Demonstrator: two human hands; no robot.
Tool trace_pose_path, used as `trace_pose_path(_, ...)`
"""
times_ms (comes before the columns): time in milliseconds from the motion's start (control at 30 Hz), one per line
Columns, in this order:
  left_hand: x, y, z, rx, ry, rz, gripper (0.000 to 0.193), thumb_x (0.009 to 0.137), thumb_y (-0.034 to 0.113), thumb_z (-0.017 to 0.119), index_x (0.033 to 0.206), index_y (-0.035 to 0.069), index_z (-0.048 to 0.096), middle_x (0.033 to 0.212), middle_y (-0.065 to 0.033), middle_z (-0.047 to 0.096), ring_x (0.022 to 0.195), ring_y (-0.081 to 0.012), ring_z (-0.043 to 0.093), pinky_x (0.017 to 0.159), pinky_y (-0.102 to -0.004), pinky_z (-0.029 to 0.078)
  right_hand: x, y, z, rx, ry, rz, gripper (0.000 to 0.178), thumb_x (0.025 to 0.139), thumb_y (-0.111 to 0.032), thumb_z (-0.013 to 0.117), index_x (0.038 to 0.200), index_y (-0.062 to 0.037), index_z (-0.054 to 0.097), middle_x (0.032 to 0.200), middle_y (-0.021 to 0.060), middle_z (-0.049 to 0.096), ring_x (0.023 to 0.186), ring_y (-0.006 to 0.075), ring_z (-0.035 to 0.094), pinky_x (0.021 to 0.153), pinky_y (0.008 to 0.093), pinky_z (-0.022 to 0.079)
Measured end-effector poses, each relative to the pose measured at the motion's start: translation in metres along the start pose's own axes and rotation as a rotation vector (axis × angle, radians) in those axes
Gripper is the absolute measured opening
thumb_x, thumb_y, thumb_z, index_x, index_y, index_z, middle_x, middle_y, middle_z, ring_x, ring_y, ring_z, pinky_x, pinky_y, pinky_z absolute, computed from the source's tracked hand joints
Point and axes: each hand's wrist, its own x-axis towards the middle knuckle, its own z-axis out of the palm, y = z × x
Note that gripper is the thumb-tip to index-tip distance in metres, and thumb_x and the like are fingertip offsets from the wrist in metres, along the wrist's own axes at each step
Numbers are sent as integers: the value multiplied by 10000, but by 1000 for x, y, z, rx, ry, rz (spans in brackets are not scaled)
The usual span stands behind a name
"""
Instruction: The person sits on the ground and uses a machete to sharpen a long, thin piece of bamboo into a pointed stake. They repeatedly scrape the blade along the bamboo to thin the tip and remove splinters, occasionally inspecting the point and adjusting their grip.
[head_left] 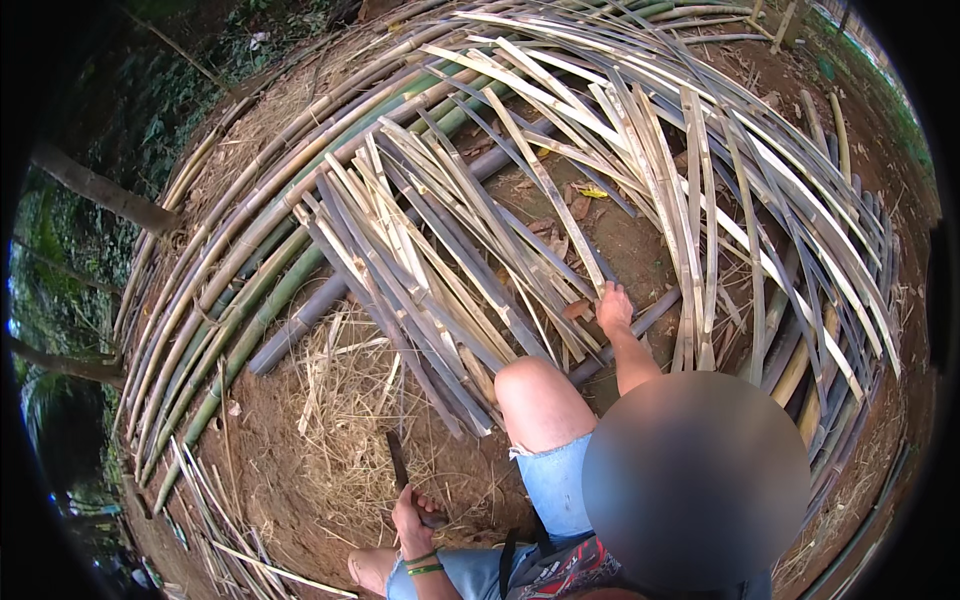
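Note:
My left hand (412,510), with a green and yellow band at its wrist, is closed round the handle of a knife (398,462). The knife's dark blade points away from me over the shavings-covered ground. Farther right and forward, my right hand (613,306) grips the near end of a long split bamboo strip (540,178). That strip slants away to the far left. Just left of my right hand, many pale and grey bamboo strips (440,250) lie in a loose row across a thick grey bamboo pole (300,325). A dry brown leaf (576,310) lies beside the hand.
Long whole bamboo poles (270,285) curve along the left and far side. More split strips (690,220) are heaped at the right. A mound of fine shavings (350,400) covers soil near my bare knee (540,395). A tree trunk (105,190) leans at far left. A blurred disc hides the lower right.

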Motion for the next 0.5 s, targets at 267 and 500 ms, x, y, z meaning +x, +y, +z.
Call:
trace_pose_path(267, -6, 1, -17, -43, 8, 12, 242, 966, 267, 543, 841, 61, 535, 619, -24, 470, 513, -186, 480, 519, -370, 463, -19, -23, -27, 439, 34, -119, 216, 946, -203, 518, 1010, -13, 598, 753, 191, 675, 731, 372, 674, 692, 485, 532)
trace_pose_path(500, -2, -16, -23, -92, -38, 52, 240, 959, 262, 569, 815, 72, 541, 609, -25, 469, 507, -184, 489, 511, -354, 463, -110, -114, -125, 1119, -390, -265, 228, 1019, -169, 470, 891, -13, 578, 702, 63, 622, 543, 96, 562, 478, 267, 471)
